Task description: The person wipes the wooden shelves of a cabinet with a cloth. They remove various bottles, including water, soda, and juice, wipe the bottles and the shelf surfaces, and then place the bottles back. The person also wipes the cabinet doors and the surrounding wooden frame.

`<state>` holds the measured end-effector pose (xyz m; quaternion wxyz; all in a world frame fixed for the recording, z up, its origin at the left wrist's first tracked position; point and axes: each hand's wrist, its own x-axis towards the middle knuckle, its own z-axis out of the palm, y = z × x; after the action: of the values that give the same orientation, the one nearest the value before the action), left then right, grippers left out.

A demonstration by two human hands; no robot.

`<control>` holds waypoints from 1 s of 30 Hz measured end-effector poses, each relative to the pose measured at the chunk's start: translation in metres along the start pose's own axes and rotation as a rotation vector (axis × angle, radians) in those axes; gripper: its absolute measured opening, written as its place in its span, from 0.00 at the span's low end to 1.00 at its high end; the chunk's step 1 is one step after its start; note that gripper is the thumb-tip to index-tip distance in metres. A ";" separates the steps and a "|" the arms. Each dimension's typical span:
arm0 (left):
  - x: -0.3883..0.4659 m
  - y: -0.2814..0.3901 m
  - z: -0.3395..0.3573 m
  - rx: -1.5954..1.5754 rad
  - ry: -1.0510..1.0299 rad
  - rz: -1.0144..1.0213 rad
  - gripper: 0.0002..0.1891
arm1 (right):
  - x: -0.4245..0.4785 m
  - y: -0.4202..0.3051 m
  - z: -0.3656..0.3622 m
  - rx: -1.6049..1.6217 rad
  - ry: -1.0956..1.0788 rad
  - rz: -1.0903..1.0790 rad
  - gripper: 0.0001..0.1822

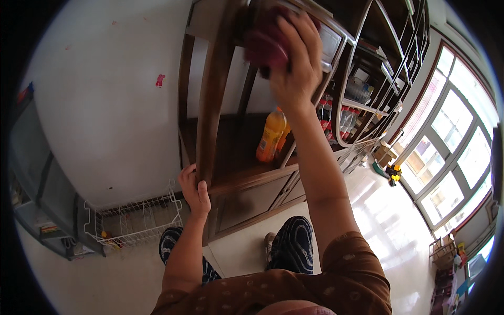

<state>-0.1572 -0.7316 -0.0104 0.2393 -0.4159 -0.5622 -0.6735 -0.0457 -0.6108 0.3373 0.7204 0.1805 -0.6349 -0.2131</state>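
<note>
My right hand (297,67) is raised to the upper part of a dark wooden display cabinet (252,175). It grips a dark red cloth-like item (267,43), blurred, so its exact kind is unclear. Lower down, my left hand (195,193) is wrapped around the cabinet's front corner post (212,102), thumb on the near side. Below my right hand, an orange drink bottle (271,136) stands on the cabinet shelf, with a second one partly hidden behind it.
A white wire basket (134,224) sits on the floor at left, beside a grey shelf unit (51,189). More bottles (346,122) stand in the cabinet's farther section. Glazed doors (453,134) are at right, with a cardboard box (384,153) near them.
</note>
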 end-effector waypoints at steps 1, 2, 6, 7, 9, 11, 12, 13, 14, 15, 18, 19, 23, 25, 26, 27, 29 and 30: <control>0.000 -0.001 0.003 -0.008 -0.003 -0.003 0.31 | 0.014 -0.004 0.010 0.021 0.001 0.001 0.21; 0.000 -0.002 0.005 -0.011 -0.001 -0.005 0.31 | 0.024 -0.022 0.017 0.073 -0.068 0.101 0.25; 0.003 -0.003 0.009 0.012 -0.018 0.014 0.32 | 0.013 -0.005 0.018 -0.107 -0.239 -0.090 0.30; 0.001 -0.002 0.011 0.020 -0.020 0.015 0.32 | 0.003 0.007 0.015 -0.210 -0.177 -0.215 0.29; -0.001 -0.004 0.013 0.020 -0.026 0.014 0.32 | -0.023 0.015 -0.004 -0.080 -0.148 -0.071 0.30; -0.001 -0.010 0.013 0.002 -0.038 0.005 0.31 | -0.045 0.039 -0.033 -0.123 -0.063 0.068 0.34; -0.002 -0.013 0.012 0.007 -0.080 0.000 0.32 | -0.056 0.056 -0.047 -0.145 0.023 0.102 0.33; -0.005 -0.016 0.006 0.019 -0.118 -0.015 0.34 | -0.061 0.066 -0.064 -0.136 0.029 0.107 0.33; -0.007 -0.018 0.004 0.030 -0.157 -0.029 0.36 | -0.069 0.081 -0.071 -0.023 0.046 0.211 0.28; -0.008 -0.015 0.004 0.019 -0.127 -0.040 0.34 | -0.072 0.081 -0.079 -0.273 -0.030 0.221 0.29; -0.009 -0.014 0.016 -0.053 -0.067 -0.062 0.32 | -0.110 0.093 -0.086 -0.134 -0.183 0.371 0.29; -0.010 -0.017 0.018 -0.079 -0.059 -0.070 0.33 | -0.129 0.087 -0.083 -0.127 -0.152 0.378 0.28; -0.015 -0.023 0.019 -0.118 -0.040 -0.126 0.35 | -0.210 0.054 -0.093 -0.048 -0.215 0.436 0.36; -0.019 -0.024 0.018 -0.126 -0.049 -0.176 0.39 | -0.257 0.025 -0.102 -0.030 -0.278 0.507 0.37; -0.021 -0.025 0.020 -0.141 -0.042 -0.204 0.42 | -0.274 0.007 -0.110 -0.057 -0.350 0.542 0.38; -0.021 -0.027 0.020 -0.147 -0.028 -0.226 0.46 | -0.290 -0.014 -0.117 -0.076 -0.415 0.574 0.39; -0.019 -0.030 0.018 -0.090 -0.051 -0.191 0.46 | -0.319 -0.044 -0.129 -0.046 -0.477 0.652 0.38; -0.017 -0.026 0.019 -0.080 -0.052 -0.186 0.46 | -0.333 -0.058 -0.136 -0.053 -0.517 0.694 0.37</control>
<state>-0.1630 -0.7091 -0.0390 0.1445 -0.3887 -0.5771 -0.7035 0.0507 -0.4826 0.0105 0.5709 -0.1215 -0.8119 -0.0125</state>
